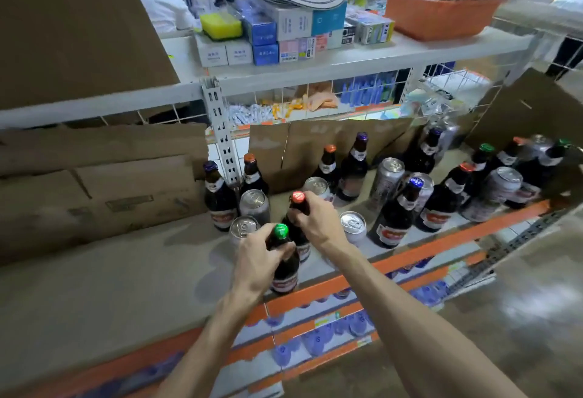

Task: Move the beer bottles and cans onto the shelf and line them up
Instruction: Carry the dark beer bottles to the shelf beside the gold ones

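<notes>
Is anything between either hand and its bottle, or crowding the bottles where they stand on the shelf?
Nothing lies between: the left hand grips the green-capped bottle and the right hand grips the red-capped bottle, each by the neck. A silver can stands close on their left, a second can on their right.

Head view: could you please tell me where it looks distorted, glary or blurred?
Head view: the wide lens bows the white shelf rail; glare on the silver can and floor; orange basket smeared; the green-capped bottle in the left hand and red-capped bottle in the right hand are sharp.
</notes>
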A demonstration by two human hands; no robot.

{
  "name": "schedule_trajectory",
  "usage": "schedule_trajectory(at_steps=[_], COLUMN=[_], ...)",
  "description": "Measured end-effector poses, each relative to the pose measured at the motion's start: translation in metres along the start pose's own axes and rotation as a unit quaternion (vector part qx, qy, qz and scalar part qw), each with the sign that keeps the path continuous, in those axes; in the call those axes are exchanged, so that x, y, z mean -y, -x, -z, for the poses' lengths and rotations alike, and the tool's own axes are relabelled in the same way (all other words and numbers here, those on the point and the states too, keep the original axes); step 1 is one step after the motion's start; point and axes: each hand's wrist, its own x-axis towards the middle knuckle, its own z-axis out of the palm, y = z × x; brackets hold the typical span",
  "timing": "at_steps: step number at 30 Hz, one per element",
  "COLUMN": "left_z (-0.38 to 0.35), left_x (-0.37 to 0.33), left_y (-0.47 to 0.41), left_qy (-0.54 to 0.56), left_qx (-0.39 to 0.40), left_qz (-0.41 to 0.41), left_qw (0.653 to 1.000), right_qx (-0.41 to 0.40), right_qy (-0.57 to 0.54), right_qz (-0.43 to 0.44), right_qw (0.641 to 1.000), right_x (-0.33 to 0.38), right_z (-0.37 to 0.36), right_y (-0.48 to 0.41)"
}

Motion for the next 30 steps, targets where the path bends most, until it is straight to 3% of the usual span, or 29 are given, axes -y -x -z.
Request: schedule_trajectory(at_steps=[7,16,22,27,30], left_z=[0.015,0.124,0.194,0.245,0.278], left_x=[-0.031,-0.089,-0.042,0.011,0.039], left_y=[0.014,0.048,0.106,0.166,0.190], left_qy=[-0.031,-0.035,-0.023,-0.032,-0.036], left_qx=[-0.066,-0.109,-0.160,-0.209,-0.223], left_qz=[-0.003,-0.051,-0.001,0.049,0.071], left_qw=[0.997,0.992,0.987,0.976,0.972], right_qx=[-0.015,-0.081,-0.048,-0.006,0.014], right_qy=[-0.012,0.088,0.105,0.057,0.033], right_qz=[0.022,0.070,0.049,0.009,0.029], right_qw=[1.000,0.990,0.992,0.998,0.999], right_x=[0.012,0.098,0.138,0.171,0.197], right_z=[0.027,0.076,0.051,0.004,-0.033], right_y=[0.010,0.024,0.073,0.125,0.147])
